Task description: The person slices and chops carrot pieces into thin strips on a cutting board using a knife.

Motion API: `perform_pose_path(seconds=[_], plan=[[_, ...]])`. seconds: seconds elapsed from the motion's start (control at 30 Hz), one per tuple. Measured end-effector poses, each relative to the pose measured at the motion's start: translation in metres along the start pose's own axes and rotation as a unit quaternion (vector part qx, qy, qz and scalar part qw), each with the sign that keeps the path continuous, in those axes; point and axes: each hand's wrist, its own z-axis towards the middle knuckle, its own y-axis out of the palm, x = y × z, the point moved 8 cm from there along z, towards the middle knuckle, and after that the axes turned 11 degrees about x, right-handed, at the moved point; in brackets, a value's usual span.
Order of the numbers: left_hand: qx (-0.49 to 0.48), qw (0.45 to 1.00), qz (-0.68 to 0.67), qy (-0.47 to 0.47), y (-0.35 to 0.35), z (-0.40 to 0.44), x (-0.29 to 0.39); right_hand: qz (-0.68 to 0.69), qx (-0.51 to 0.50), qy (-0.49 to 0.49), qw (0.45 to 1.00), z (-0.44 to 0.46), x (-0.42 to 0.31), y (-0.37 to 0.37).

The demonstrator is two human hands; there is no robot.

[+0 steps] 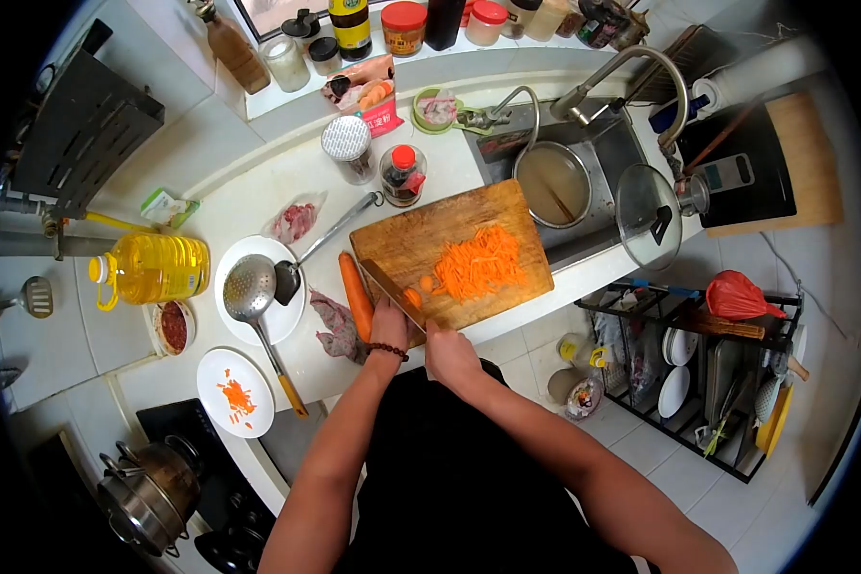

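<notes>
My right hand (450, 354) is closed round the handle of a kitchen knife (393, 293), whose blade lies low over the left part of a wooden cutting board (383, 239). Against the blade's left side, my left hand (389, 325), with a beaded bracelet at the wrist, curls its fingers on a carrot piece, mostly hidden by hand and blade. A few carrot slices (426, 284) lie just right of the blade. Shredded carrot (478, 265) is heaped on the board's right half. A long carrot (357, 297) rests by the board's left edge, beside a crumpled greyish cloth-like thing (337, 328).
Left are a plate (225, 306) bearing a skimmer (250, 287) and ladle, a plate (210, 402) with carrot bits, and an oil jug (163, 266). A sink (607, 143) holds a pot (584, 206); a glass lid (641, 239) leans at its edge. Jars line the sill.
</notes>
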Motion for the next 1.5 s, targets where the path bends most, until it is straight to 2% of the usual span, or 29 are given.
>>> perform_pose_path(seconds=[0.2,0.3,0.4,0.47,0.6,0.67,0.7,0.77,0.97,1.07,1.2,1.27,1.5], plan=[[0.005,1.0,-0.009,-0.023,0.001,0.0,-0.002,0.009,0.001,-0.011,1.0,0.007,-0.002,0.001],[0.01,1.0,-0.005,-0.009,-0.005,0.003,0.005,-0.008,-0.031,0.0,0.999,0.02,-0.007,0.003],[0.008,1.0,0.002,-0.018,-0.008,0.006,0.009,-0.005,-0.02,-0.01,1.0,0.034,-0.002,0.016],[0.02,0.998,-0.009,-0.064,-0.014,0.008,0.011,0.026,-0.004,0.01,1.0,0.04,0.006,0.02],[0.042,0.998,-0.021,-0.044,-0.011,0.003,0.01,0.0,0.006,-0.006,1.0,0.038,0.009,0.022],[0.014,0.994,-0.026,-0.102,-0.012,0.005,0.006,0.007,-0.01,-0.008,1.0,0.038,0.002,0.015],[0.014,0.994,-0.026,-0.101,-0.013,0.005,0.005,0.008,-0.009,-0.008,1.0,0.034,-0.002,0.01],[0.036,0.999,-0.003,0.017,-0.019,0.005,0.021,-0.003,-0.003,-0.002,1.0,0.018,-0.004,0.004],[0.009,0.997,-0.032,-0.07,-0.011,0.0,0.006,0.008,0.023,0.007,1.0,-0.005,0.002,0.003],[0.019,0.999,-0.027,-0.036,0.005,-0.006,-0.01,-0.019,-0.025,0.019,0.999,-0.005,-0.002,0.0],[0.014,0.997,-0.033,-0.064,-0.003,-0.005,-0.005,-0.014,0.005,0.005,1.0,-0.005,-0.001,0.002],[0.008,1.0,-0.012,-0.028,-0.001,-0.006,-0.004,-0.032,-0.02,0.01,0.999,-0.004,-0.001,0.002],[-0.005,0.999,0.037,0.01,0.004,-0.003,0.001,-0.025,-0.035,-0.006,0.999,0.016,0.002,0.007]])
